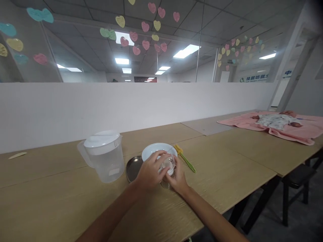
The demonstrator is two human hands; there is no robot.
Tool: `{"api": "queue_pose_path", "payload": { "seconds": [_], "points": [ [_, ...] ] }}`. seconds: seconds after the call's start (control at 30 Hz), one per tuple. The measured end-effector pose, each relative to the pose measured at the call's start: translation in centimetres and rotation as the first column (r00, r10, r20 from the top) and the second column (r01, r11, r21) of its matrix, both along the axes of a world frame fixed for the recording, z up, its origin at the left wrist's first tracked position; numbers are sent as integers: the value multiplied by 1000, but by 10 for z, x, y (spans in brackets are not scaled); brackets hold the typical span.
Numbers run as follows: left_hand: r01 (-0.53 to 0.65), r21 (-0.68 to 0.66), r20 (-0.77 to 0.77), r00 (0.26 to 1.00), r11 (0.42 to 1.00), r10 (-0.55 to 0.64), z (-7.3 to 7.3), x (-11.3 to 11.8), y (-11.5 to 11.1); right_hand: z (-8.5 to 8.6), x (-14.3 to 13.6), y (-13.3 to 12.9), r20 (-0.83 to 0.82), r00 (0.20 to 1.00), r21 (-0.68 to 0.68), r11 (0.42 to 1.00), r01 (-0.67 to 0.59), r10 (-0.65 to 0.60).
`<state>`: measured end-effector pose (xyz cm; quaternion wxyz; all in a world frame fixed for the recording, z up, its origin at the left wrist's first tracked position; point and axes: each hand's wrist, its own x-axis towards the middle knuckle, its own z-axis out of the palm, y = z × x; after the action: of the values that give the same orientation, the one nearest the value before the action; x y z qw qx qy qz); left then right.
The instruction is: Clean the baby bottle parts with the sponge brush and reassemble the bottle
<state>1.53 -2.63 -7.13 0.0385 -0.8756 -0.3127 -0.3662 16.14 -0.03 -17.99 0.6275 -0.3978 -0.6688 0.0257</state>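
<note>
A small clear container with a white part (pixel 169 165) is held between my two hands, over the table in front of a white bowl (pixel 158 147). My left hand (pixel 151 168) wraps round its left side and top. On its right side are the fingers of my right hand (pixel 178 176). Left of the hands lies a round metal dish (pixel 133 168), partly hidden by my left hand. A brush with a green handle (pixel 188 162) and yellow head rests right of the bowl. Something clear, partly hidden, is below my hands.
A lidded clear plastic pitcher (pixel 107 161) stands on the wooden table (pixel 227 168) at the left. At the far right, a baby doll (pixel 277 120) lies on a pink towel (pixel 300 134). A dark stool (pixel 297 178) is beside the table's right edge.
</note>
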Motion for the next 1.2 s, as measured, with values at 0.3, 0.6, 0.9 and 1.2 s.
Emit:
{"api": "queue_pose_path", "payload": {
  "seconds": [0.3,0.6,0.9,1.2],
  "points": [
    [79,-246,182,983,966,-34,-36,11,2,3,1,-1,63,996,81,995,59,-64],
    [125,-285,312,949,950,-31,-56,24,-4,7,1,-2,127,988,160,985,63,-84],
    [113,-342,253,967,933,-24,-47,21,-6,5,-1,-2,47,994,130,987,93,-100],
    [120,-390,285,959,913,-4,-45,22,-5,4,-3,-1,-5,996,68,994,91,-91]
  ]
}}
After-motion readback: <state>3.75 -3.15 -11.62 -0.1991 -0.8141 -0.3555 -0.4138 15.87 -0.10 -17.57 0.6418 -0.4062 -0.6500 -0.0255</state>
